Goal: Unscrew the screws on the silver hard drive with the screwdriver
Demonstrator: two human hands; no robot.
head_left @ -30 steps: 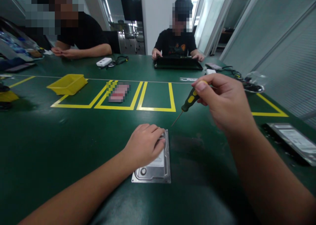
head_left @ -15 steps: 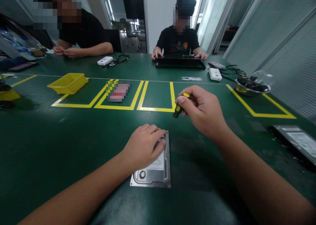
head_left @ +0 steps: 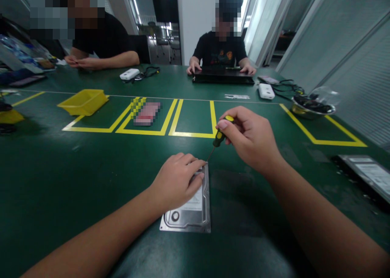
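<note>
A silver hard drive (head_left: 190,221) with a white label lies flat on the green table in front of me. My left hand (head_left: 179,180) grips it from above, its fingers curled over the far end and covering much of the label. In my right hand (head_left: 251,137) is a screwdriver (head_left: 219,136) with a black and yellow handle, pinched between thumb and fingers. Its thin shaft slants down to the far right corner of the drive, where the tip appears to touch; whether it sits in a screw is too small to tell.
Another hard drive (head_left: 370,174) lies at the right edge, small bits beside it. Yellow tape (head_left: 195,135) marks rectangles across the table. A yellow bin (head_left: 83,102) stands left, a metal bowl (head_left: 313,112) of dark parts right. Two people sit opposite, one with hands on a black panel (head_left: 224,75).
Almost nothing differs. Both hands, the screwdriver and the hard drive keep their places, with only a tiny shift of the view.
</note>
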